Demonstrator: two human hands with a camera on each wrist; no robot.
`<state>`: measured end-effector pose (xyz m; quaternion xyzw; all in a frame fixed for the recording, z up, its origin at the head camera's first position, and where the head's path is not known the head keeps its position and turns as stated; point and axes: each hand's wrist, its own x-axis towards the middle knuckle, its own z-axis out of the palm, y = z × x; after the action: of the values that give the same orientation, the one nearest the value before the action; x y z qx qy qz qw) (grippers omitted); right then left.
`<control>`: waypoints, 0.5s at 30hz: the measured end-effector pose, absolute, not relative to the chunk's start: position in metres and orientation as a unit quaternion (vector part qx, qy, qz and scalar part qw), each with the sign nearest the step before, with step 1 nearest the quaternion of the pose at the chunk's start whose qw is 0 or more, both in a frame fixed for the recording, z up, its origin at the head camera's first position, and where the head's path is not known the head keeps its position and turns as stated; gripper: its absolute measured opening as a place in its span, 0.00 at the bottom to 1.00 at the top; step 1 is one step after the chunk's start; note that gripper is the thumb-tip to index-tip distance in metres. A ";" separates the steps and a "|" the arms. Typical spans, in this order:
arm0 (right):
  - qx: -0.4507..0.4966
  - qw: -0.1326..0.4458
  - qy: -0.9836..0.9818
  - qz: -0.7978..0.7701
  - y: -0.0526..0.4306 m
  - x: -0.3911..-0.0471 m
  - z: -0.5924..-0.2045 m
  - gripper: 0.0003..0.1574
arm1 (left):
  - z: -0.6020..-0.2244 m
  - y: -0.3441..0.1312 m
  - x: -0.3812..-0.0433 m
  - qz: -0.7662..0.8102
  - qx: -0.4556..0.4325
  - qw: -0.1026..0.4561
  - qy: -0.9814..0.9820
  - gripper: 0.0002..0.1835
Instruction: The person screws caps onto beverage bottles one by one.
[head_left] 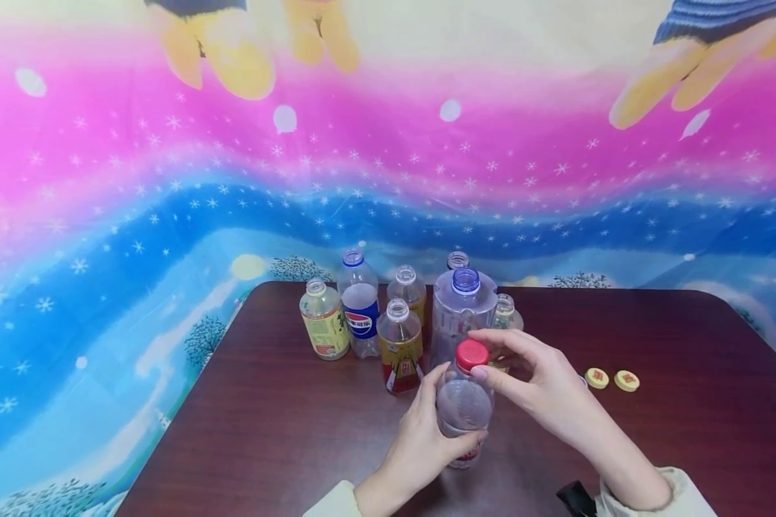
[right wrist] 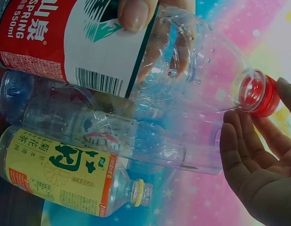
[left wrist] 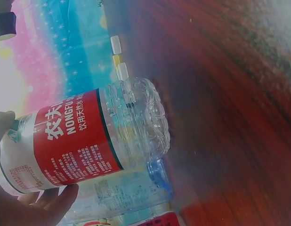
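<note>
In the head view my left hand point(head_left: 417, 434) grips a clear plastic water bottle point(head_left: 464, 406) around its body, just above the table. Its red and white label point(left wrist: 72, 141) faces the left wrist camera. On the bottle's neck sits a red cap point(head_left: 473, 355), pinched between the thumb and fingers of my right hand point(head_left: 550, 384). From the right wrist, the cap point(right wrist: 266, 96) covers the threaded neck, while the other fingers of that hand point(right wrist: 261, 172) curve loosely beside the shoulder. A large clear bottle point(head_left: 455, 316) with a blue neck stands right behind.
Several uncapped bottles are grouped on the dark wooden table point(head_left: 252, 431): a yellow-labelled one point(head_left: 325, 332), a Pepsi bottle point(head_left: 361, 316) and a tea bottle point(head_left: 401, 355) among them. Loose yellow caps point(head_left: 627, 380) lie to the right. A printed cloth point(head_left: 388, 165) hangs behind the table.
</note>
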<state>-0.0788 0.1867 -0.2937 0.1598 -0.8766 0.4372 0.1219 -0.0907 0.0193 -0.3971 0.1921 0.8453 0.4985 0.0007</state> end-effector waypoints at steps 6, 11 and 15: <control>0.161 0.125 -0.872 0.446 0.191 -0.079 -0.297 0.21 | -0.397 0.019 -0.091 0.500 0.191 0.007 0.845 0.47; 0.136 0.177 -0.860 0.458 0.198 -0.078 -0.299 0.13 | -0.398 0.016 -0.090 0.513 0.191 0.003 0.837 0.47; 0.106 0.233 -0.824 0.505 0.209 -0.080 -0.300 0.10 | -0.396 0.009 -0.087 0.511 0.191 -0.016 0.838 0.47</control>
<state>-0.0801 0.2087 -0.2996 0.1058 -0.8242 0.5050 0.2333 -0.0873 0.0086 -0.3960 0.1912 0.8377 0.5114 -0.0155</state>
